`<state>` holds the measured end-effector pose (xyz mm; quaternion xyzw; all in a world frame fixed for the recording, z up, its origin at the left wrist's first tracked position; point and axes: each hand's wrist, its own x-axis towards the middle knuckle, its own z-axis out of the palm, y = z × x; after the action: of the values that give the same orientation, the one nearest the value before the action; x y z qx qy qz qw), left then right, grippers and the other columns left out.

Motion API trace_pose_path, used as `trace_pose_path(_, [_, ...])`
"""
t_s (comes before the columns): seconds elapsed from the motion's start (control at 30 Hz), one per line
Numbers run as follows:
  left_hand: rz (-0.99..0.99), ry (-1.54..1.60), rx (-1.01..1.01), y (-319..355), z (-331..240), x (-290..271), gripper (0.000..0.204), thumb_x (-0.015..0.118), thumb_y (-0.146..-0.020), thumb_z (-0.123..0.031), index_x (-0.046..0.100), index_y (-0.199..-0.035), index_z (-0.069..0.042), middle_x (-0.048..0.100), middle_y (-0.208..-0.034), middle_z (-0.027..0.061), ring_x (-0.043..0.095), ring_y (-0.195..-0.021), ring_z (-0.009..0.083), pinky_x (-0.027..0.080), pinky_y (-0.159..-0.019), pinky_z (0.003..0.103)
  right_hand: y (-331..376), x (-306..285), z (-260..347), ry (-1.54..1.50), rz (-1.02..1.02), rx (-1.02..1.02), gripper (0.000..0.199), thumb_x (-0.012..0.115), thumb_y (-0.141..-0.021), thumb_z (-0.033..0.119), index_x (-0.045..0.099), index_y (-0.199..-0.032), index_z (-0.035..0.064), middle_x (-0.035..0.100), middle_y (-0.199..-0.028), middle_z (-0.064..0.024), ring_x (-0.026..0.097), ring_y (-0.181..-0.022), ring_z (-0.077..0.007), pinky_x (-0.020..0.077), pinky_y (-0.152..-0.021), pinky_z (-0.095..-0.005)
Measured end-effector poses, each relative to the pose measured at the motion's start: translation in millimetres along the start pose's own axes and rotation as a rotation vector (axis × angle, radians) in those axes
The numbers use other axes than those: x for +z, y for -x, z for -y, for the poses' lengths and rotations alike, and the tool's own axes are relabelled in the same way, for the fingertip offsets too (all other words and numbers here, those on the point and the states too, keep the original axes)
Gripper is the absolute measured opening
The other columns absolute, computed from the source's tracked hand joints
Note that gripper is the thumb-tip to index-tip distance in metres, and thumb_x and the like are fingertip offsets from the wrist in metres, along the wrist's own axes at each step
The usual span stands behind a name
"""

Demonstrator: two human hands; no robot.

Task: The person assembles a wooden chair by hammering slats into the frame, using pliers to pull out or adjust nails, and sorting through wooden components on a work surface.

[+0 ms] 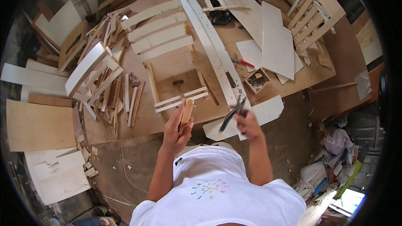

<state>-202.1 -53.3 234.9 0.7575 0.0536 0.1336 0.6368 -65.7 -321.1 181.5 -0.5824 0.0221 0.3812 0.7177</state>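
Note:
My left hand [175,133] is closed around a short wooden block [187,111] and holds it upright. A small shiny point, perhaps a nail, sticks out near the block's top. To the right, my right hand [250,125] grips a pair of pliers [228,119] with dark handles, jaws toward the upper right; hand and tool are slightly blurred. Just beyond my left hand lies a slatted wooden frame [165,44], and a hammer [179,83] rests inside its near end.
Long pale boards [205,37] run across the workbench [167,134]. On its right are a small box of nails [256,84], red-handled pliers [247,63] and white panels [276,37]. Scrap sticks [111,94] are heaped left. A slatted chair-like piece [314,19] stands far right.

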Motion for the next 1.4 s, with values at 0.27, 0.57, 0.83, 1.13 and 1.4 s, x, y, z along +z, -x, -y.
trace_pose_path(0.27, [-0.149,-0.046,0.096,43,5,-83,0.075,0.062,-0.096,0.006,0.031,-0.163,-0.007,0.067,-0.101,0.0118,0.063,-0.082,0.0159,0.054,-0.072,0.028,25,154,-12,-0.213,0.747,0.219,0.041,0.061,-0.106,0.032,0.053,-0.129,-0.0012,0.068,-0.126,-0.0273,0.077,-0.074,-0.0211,0.0331,-0.034,-0.0177])
trace_pose_path(0.57, [-0.273,-0.19,0.309,100,-3,-185,0.06,0.065,-0.091,0.007,0.051,-0.149,0.001,0.066,-0.103,0.0194,0.066,-0.087,0.0294,0.054,-0.078,0.034,40,287,11,-0.062,0.984,0.307,0.048,0.049,-0.11,0.036,0.053,-0.131,-0.0069,0.067,-0.121,-0.0349,0.079,-0.076,-0.0281,0.0361,-0.033,-0.016])
trace_pose_path(0.83, [-0.27,-0.261,0.412,144,8,-258,0.057,0.068,-0.088,0.005,0.056,-0.143,0.003,0.066,-0.098,0.021,0.062,-0.076,0.0301,0.051,-0.066,0.037,35,356,-30,-0.141,1.013,0.328,0.043,0.044,-0.112,0.036,0.057,-0.124,-0.0033,0.073,-0.104,-0.0239,0.065,-0.054,-0.0149,0.0333,-0.032,-0.0186])
trace_pose_path(1.13, [-0.17,-0.315,0.45,159,16,-304,0.054,0.074,-0.088,-0.003,0.059,-0.14,0.003,0.067,-0.094,0.0184,0.063,-0.07,0.0282,0.052,-0.062,0.037,50,388,-50,-0.182,0.919,0.48,0.039,0.049,-0.111,0.038,0.062,-0.115,0.0013,0.071,-0.089,-0.0131,0.05,-0.051,-0.0039,0.0357,-0.043,-0.0172])
trace_pose_path(1.4, [-0.233,-0.211,0.33,154,23,-293,0.041,0.066,-0.1,-0.019,0.06,-0.135,0.003,0.066,-0.081,0.0127,0.061,-0.063,0.0266,0.052,-0.064,0.037,63,402,-67,-0.307,0.763,0.493,0.036,0.054,-0.109,0.036,0.055,-0.113,0.0004,0.063,-0.086,-0.013,0.065,-0.068,-0.0223,0.0572,-0.061,-0.0372])
